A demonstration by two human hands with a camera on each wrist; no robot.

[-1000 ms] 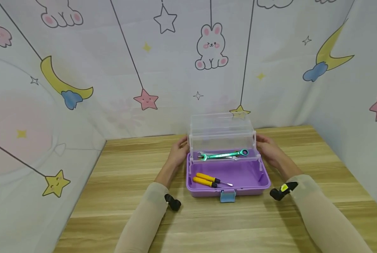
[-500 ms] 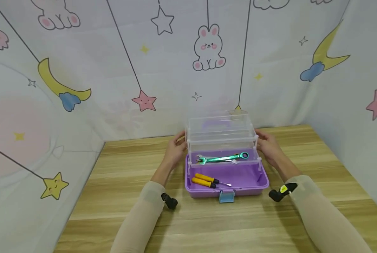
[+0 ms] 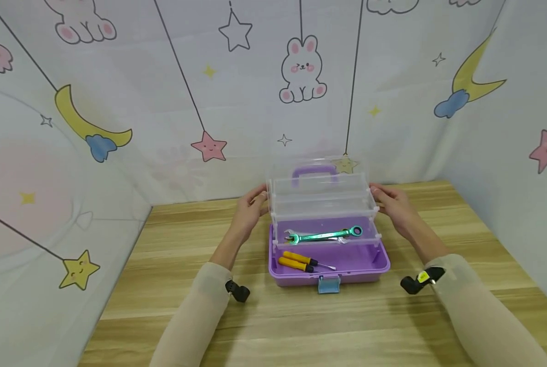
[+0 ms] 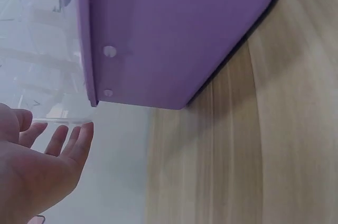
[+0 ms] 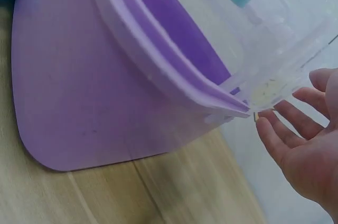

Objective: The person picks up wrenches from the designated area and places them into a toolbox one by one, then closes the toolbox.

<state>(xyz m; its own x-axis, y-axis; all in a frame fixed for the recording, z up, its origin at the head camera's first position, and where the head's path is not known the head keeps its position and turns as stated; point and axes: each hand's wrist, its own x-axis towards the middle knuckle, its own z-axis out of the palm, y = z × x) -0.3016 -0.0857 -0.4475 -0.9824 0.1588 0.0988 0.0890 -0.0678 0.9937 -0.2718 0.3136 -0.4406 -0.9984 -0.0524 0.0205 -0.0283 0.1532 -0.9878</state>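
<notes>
A purple toolbox (image 3: 301, 281) stands unlatched on the table, its clear lid (image 3: 321, 165) with a purple handle (image 3: 314, 171) tilted up at the back. My left hand (image 3: 248, 210) holds the lid's left edge between thumb and fingers; in the left wrist view the fingertips (image 4: 84, 131) meet that edge. At the right edge my right hand (image 3: 394, 206) does the same, fingers partly behind the clear plastic. A green ratchet wrench (image 3: 323, 236) lies over a silver wrench (image 3: 344, 240) in the clear tray (image 3: 282, 241). Two yellow-handled screwdrivers (image 3: 296, 264) lie in the purple base.
The light-blue latch (image 3: 329, 285) hangs down at the box's front. The wooden table (image 3: 301, 331) extends on both sides and in front. A white cloth backdrop (image 3: 163, 76) with printed stars and rabbits rises right behind the box.
Both hands have risen a little along the box's sides. The lid has swung upward, so its purple handle now shows. The tray with the wrenches has shifted slightly forward and down.
</notes>
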